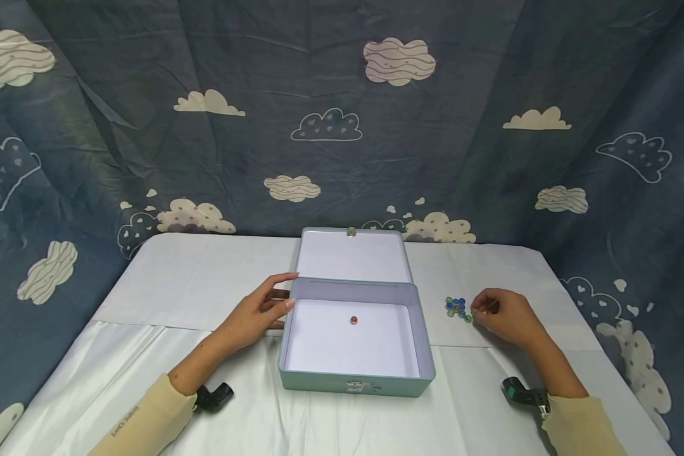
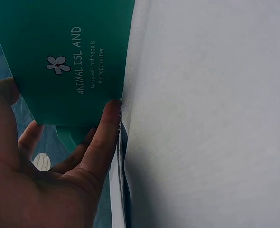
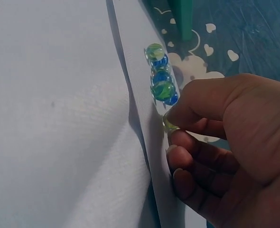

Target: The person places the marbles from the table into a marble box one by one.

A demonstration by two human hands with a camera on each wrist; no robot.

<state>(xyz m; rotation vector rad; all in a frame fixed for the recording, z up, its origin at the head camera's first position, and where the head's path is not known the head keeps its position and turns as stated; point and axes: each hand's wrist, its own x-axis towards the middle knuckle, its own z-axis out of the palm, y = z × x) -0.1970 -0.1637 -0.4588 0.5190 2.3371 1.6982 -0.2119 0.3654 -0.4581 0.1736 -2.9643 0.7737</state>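
We identify the work surface as a desk (image 1: 473,405) draped in white cloth, with a dark blue cloud-print curtain (image 1: 262,76) hanging behind its rear edge. A green rectangular tin box (image 1: 313,382) stands upright between the desk's left and right edges. Its hinged lid (image 1: 353,255) is fully raised and leans back toward the desk's rear edge; we note a metal clasp (image 1: 351,232) at the middle of the lid's far edge and a latch (image 1: 356,386) on the front wall.

Left hand (image 1: 256,320): we find it at the box's left wall, fingers mostly extended and relaxed. Fingertips touch the wall near its rear-left corner — contact only, with nothing clasped. The left wrist view shows this wall printed with a white flower (image 2: 58,65) and the lettering "ANIMAL ISLAND" (image 2: 77,59).

Right hand (image 1: 507,315): we find it to the right of the box, toward the desk's right edge. Thumb and forefinger pinch a yellow-green marble (image 3: 168,121). Just beside it, a close cluster of blue and green glass marbles (image 1: 459,307) lies on the cloth, well apart from the box's right wall.

Inside the box we locate one red marble (image 1: 354,320) — on the floor, midway between the side walls and nearer the rear wall.
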